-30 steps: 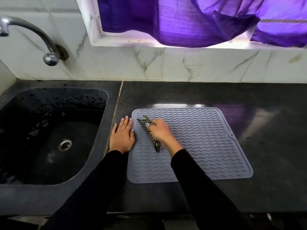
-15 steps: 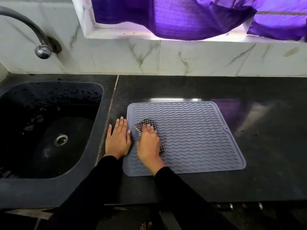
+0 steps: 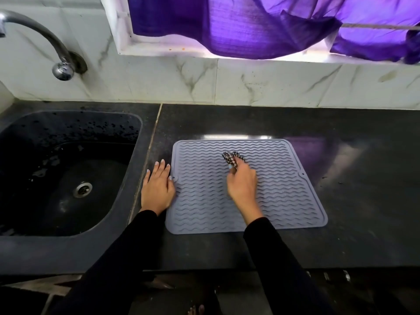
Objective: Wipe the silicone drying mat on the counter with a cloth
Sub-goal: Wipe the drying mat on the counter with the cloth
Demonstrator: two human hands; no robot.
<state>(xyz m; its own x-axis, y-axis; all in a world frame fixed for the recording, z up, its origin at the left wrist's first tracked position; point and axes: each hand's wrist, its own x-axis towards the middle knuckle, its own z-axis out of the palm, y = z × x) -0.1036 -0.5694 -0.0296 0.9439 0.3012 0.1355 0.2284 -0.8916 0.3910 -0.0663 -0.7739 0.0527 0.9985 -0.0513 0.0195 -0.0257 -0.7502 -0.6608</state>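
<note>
A grey silicone drying mat (image 3: 284, 194) with wavy ridges lies flat on the black counter (image 3: 363, 178). My right hand (image 3: 242, 186) is over the middle of the mat and grips a bunched black-and-white checked cloth (image 3: 231, 158), which pokes out past my fingers and touches the ridges. My left hand (image 3: 157, 187) lies flat with straight fingers on the counter at the mat's left edge, its thumb side touching the rim.
A black sink (image 3: 68, 173) with a steel drain sits to the left, under a curved steel tap (image 3: 56, 53). White marble tiles back the counter. A purple curtain (image 3: 261, 23) hangs in the window above. The counter's front edge runs below the mat.
My right hand has slid with the cloth from the mat's left part toward its middle and farther back. My left hand has stayed at the left edge.
</note>
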